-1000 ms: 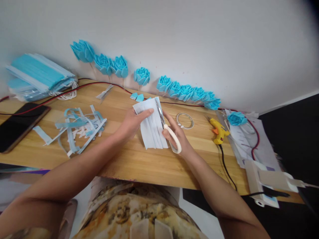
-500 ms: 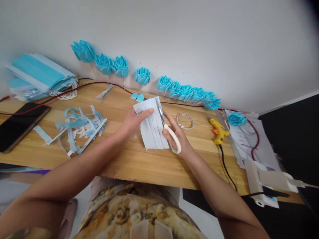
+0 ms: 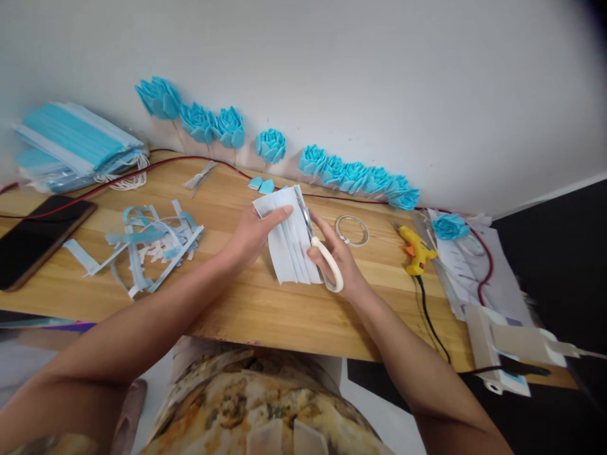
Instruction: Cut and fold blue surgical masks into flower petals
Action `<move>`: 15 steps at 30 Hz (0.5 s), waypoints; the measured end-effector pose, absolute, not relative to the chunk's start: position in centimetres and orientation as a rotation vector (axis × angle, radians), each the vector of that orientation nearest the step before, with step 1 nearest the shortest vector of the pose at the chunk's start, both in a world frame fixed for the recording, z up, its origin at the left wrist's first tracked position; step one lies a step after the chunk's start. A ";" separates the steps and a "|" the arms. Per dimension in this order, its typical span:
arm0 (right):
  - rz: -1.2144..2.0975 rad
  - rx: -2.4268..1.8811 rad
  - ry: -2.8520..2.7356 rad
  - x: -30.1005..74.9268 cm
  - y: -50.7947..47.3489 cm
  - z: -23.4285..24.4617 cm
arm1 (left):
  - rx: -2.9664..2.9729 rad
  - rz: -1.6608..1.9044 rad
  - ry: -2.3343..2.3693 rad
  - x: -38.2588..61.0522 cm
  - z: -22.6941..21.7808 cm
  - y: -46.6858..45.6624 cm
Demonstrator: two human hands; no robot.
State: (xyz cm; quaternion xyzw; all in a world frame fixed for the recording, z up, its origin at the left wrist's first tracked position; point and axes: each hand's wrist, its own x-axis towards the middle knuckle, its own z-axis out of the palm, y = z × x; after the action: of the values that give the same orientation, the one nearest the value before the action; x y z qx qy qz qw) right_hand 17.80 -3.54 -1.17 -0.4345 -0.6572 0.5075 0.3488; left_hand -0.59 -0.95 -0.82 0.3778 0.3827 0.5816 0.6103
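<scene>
My left hand (image 3: pixel 253 234) is closed on a pleated face mask (image 3: pixel 291 243), thumb lying across its pale inner side. White-handled scissors (image 3: pixel 331 262) are in my right hand (image 3: pixel 344 262), with the thumb and fingers through the loops. Their blades lie along the mask's right edge, where a narrow strip runs beside them. The mask hangs above the wooden table, its pleats running lengthwise. Behind it lie small blue cut pieces (image 3: pixel 266 186). The fingers of my left hand under the mask are hidden.
Blue flowers (image 3: pixel 270 145) on stems lean along the wall. Cut strips (image 3: pixel 147 240), a phone (image 3: pixel 42 237) and stacked masks (image 3: pixel 76 142) lie on the left. To the right are a tape roll (image 3: pixel 352 230), a yellow glue gun (image 3: pixel 415 248) and a power strip (image 3: pixel 493 347).
The scissors' handles have closed slightly at the mask's edge. Both hands and the mask stay in nearly the same place.
</scene>
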 end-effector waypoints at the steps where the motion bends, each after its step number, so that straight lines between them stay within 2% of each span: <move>1: 1.359 -1.126 -1.675 17.7 -3.6 -1.1 | 0.873 1.340 0.891 -0.6 -0.8 -0.9; 7: 1.549 -1.104 -1.557 17.4 -3.8 -0.9 | 0.854 1.353 0.936 -0.8 -0.4 -0.9; 15: 1.324 -1.069 -1.796 17.7 -3.6 -0.4 | 0.838 1.324 0.963 -0.7 0.0 -1.2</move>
State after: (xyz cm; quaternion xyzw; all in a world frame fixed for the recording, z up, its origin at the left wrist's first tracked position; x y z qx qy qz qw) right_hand 17.70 -3.57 -0.39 -0.4081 -0.6860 0.5055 0.3276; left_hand -0.66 -1.20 -0.02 0.3625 0.4166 0.5724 0.6061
